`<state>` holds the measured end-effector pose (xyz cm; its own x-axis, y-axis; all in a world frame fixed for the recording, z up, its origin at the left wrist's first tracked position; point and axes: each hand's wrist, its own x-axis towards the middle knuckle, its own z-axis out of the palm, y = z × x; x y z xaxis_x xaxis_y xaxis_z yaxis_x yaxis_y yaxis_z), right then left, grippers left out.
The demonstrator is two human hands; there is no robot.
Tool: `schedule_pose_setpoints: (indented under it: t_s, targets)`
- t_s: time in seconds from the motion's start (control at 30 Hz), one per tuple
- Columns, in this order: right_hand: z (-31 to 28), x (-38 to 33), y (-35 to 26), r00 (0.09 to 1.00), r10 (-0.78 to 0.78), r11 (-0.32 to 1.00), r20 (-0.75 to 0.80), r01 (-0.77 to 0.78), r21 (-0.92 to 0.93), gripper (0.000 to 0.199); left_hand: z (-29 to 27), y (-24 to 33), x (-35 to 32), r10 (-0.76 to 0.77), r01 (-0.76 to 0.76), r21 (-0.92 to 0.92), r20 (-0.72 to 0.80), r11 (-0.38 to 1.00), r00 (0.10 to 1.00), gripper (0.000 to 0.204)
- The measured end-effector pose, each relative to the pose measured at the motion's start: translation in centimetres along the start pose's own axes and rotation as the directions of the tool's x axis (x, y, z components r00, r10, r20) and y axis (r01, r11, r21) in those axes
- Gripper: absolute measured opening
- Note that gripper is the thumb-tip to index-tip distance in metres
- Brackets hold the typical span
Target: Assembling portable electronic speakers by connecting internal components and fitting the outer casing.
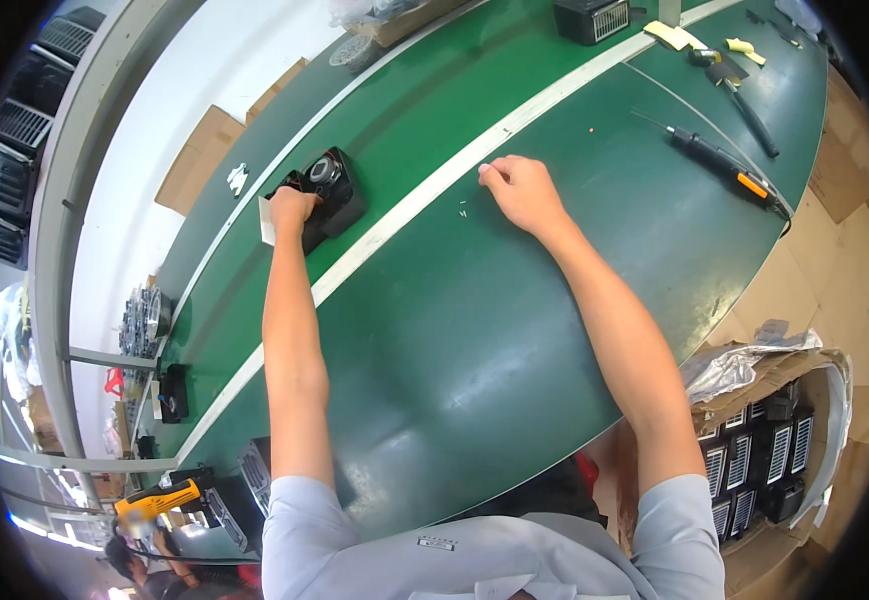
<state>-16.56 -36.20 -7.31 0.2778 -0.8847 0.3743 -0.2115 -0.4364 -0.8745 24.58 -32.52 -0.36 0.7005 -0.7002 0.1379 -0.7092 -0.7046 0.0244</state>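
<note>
Across the middle, a green desk (435,330) with a pale strip (405,213) along it. At lower right, a carton (725,407) packed with black units (742,462). On the desk beyond the strip, a black housing (347,195) with a round part (327,170) inside. At its left side, the left hand (293,208), with bent, partly hidden fingers; cannot tell whether gripping or touching. Just this side of the strip, the right hand (525,195), curled narrow. Well to the right, a slim black screwdriver (725,165). Near the right hand, tiny white slivers (463,210).
</note>
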Motion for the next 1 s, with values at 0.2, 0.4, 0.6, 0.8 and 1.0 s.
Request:
schedule_pose_setpoints:
  t_s: [0.2, 0.4, 0.6, 0.8, 1.0]
  targets:
    - [1.0, -1.9, -3.4, 0.981, -0.189, 0.981, 0.053, 0.190, -0.024, 0.035, -7.0, -2.8, -15.1, 0.158, -0.173, -0.270, -0.078, 0.947, 0.984, 0.043]
    - [6.3, -14.2, -13.5, 0.670, 0.020, 0.316, 0.742, -0.708, 0.631, 0.069, -9.4, -5.6, -34.6, 0.063, -0.089, -0.433, -0.073, 0.897, 0.995, 0.043]
    - [7.7, -19.3, -13.2, 0.491, 0.048, 0.160, 0.870, -0.863, 0.479, 0.065, -7.6, -6.3, -42.1, -0.033, 0.031, -0.552, 0.005, 0.833, 0.999, 0.036]
    - [5.3, -19.2, -13.4, 0.494, 0.314, 0.114, 0.811, -0.868, 0.484, 0.059, -8.8, -8.2, -45.0, 0.232, -0.173, -0.696, -0.009, 0.697, 0.973, 0.030]
    - [3.6, -19.2, -14.6, 0.481, 0.074, 0.054, 0.874, -0.877, 0.478, 0.069, -10.5, -11.6, -49.4, 0.255, -0.168, -0.764, -0.004, 0.623, 0.967, 0.021]
